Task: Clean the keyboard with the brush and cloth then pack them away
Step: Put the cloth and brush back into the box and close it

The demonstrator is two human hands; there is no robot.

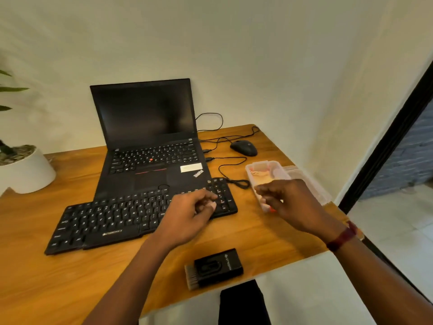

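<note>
Two hands were busy: the left hand (187, 214) pinched what looked like a small pink cloth (212, 204) at the right end of the keyboard (112, 221), probably to wipe it. The right hand (289, 202) curled over the clear plastic box (264, 170), its grip unclear. The brush (214, 268) lay on the desk (70, 289) at its near edge, within reach.

An open black laptop (150, 146) with a dark screen stands at the far middle of the wooden table (70, 277). A white sticker (191, 168) sits on its palm rest. Black cables (209, 158) plug into its right side. A black mouse (243, 147) lies far right. A white plant pot (25, 172) stands at the far left, with green leaves (11, 89) above it. A dark door frame (384, 146) runs down the right.
</note>
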